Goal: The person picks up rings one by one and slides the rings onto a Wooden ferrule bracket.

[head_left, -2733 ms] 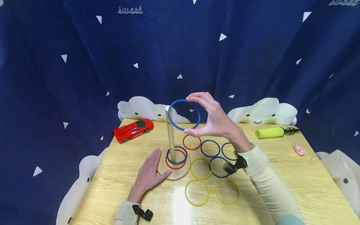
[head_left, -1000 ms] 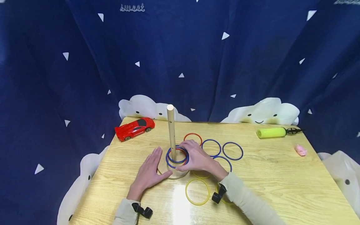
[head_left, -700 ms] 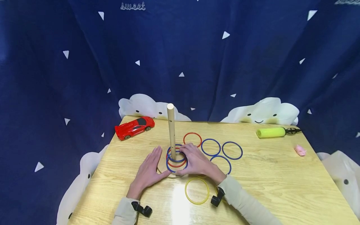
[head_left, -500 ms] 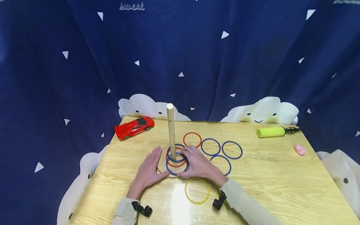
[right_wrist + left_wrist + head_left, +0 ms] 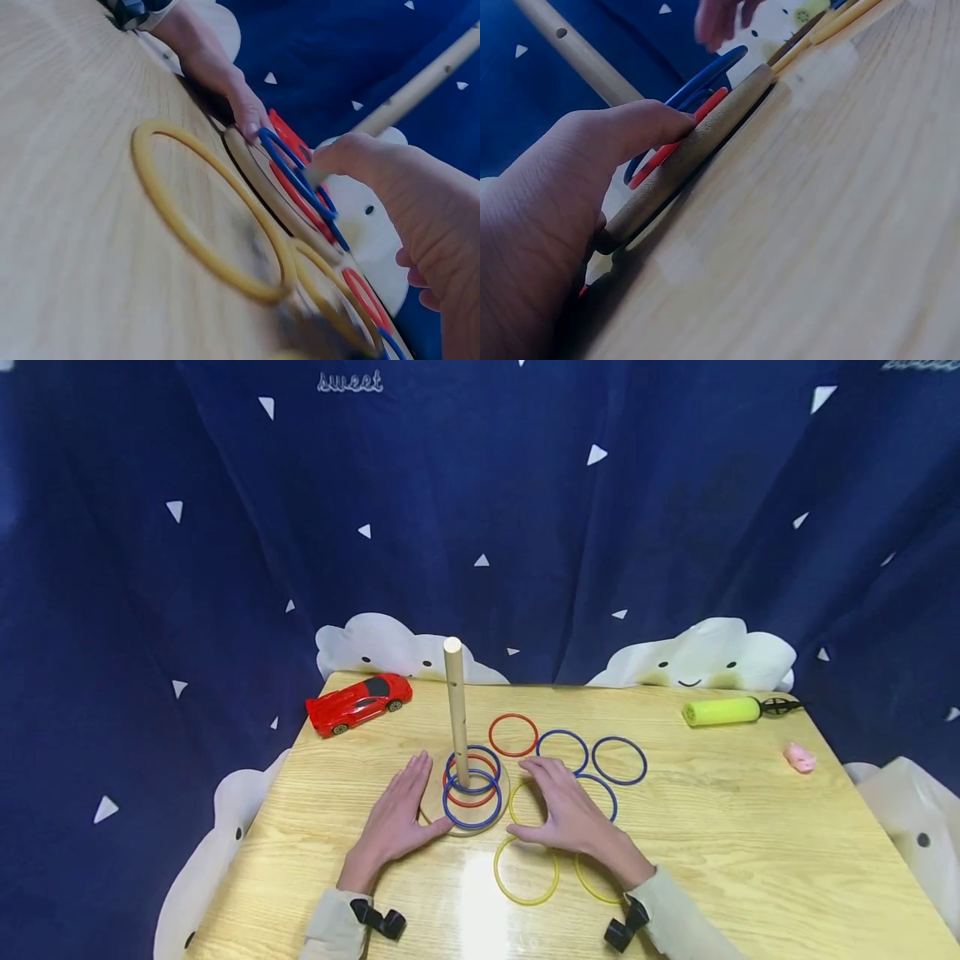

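2 blue rings (image 5: 471,827) + 1 red ring (image 5: 469,807) sit low, apparently all round the foot of the post (image 5: 457,710), over its round base (image 5: 432,800). Nearer blue one is off-centre, toward the person. R hand (image 5: 566,810): grip empty, thumb & fingers curved w/ a wide gap btwn, just R of base, over part of a yellow ring. L hand (image 5: 397,825): not gripping, fingers laid straight alongside base, thumb on its near rim; can't tell if the tip touches a ring. More loose rings (image 5: 619,783) lie on the table (image 5: 750,827), R of base: 1 red, 3 blue, 3 yellow, some overlapping or partly hidden by R hand.

Handling, my guess: rings prob. light, stiff plastic, smooth so a bit slippery, hard to break. Best hold = outer rim, thumb one side, fingertips opp., light squeeze, middle kept free. Flat on table they're thin, so nails/fingertips must get under the edge. Base + post look like wood, prob. heavier but tall enough to tip if knocked; steady at base rim, not post top.
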Action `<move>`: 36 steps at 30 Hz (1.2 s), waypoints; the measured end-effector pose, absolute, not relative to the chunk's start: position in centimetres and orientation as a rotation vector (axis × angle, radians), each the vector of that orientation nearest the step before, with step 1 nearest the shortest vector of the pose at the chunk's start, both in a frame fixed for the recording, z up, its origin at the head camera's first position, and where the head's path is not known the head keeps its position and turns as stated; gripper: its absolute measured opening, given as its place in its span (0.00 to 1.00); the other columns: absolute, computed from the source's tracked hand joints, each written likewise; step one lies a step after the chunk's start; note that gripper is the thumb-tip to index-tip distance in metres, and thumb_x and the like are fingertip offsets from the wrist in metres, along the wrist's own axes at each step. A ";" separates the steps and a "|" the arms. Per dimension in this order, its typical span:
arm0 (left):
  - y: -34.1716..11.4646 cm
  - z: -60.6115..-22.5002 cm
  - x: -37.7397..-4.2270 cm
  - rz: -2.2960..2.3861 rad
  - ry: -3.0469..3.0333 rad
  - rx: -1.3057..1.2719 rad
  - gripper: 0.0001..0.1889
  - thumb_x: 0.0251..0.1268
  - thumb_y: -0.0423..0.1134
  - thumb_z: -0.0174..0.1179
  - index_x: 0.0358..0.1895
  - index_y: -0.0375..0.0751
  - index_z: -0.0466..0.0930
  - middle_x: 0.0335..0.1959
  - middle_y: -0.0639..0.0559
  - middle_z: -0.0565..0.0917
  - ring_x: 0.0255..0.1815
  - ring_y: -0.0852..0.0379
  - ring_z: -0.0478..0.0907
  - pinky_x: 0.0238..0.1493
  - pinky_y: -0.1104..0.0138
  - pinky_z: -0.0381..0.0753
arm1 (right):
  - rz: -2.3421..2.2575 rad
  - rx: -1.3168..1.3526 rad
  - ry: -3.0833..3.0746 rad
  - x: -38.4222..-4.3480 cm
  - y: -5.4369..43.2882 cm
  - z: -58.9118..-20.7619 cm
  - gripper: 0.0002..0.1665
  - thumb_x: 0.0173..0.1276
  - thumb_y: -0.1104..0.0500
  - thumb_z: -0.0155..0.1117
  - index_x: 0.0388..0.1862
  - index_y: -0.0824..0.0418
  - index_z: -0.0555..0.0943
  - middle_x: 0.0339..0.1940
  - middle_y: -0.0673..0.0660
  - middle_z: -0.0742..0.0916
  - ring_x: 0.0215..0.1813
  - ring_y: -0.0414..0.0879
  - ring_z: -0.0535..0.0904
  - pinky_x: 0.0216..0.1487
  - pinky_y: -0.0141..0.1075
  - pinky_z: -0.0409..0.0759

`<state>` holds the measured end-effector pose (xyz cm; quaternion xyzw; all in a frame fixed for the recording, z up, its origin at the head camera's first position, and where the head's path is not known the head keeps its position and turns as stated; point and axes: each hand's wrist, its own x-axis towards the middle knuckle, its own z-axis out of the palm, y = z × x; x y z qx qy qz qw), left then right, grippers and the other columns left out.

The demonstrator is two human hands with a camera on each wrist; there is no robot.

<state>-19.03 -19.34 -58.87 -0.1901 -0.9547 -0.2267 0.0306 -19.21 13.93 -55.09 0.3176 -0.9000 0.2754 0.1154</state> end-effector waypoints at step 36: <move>-19.6 -58.6 -18.9 -0.743 -2.900 -0.592 0.52 0.69 0.68 0.58 0.84 0.38 0.51 0.86 0.45 0.53 0.87 0.48 0.48 0.84 0.51 0.53 | 0.761 0.473 -2.687 -8.4 24.7 -59.1 0.62 0.40 0.29 0.86 0.68 0.63 0.77 0.65 0.59 0.77 0.65 0.56 0.71 0.61 0.47 0.66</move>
